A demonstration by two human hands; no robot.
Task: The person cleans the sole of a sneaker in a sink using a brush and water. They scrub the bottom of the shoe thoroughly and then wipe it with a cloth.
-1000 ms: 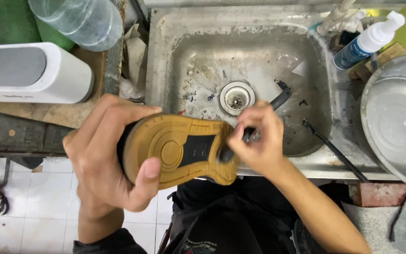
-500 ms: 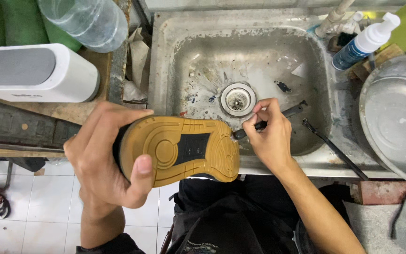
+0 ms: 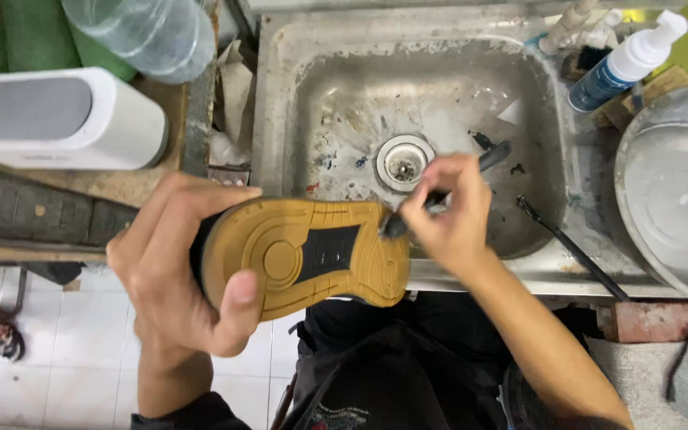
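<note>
1. The tan rubber-soled shoe (image 3: 304,255) lies sole-up at the stainless steel sink's (image 3: 280,95) front edge, its long axis left-right.
2. Left hand (image 3: 173,271) clamps one end.
3. Right hand (image 3: 447,215) pinches a dark slim brush (image 3: 439,197) against the other.

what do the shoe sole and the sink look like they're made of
The shoe sole looks like tan gum rubber, matte, with moulded ring treads and a black inset. The sink looks like stainless steel: dull grey metal, scratched and stained, with a brighter round drain.
</note>
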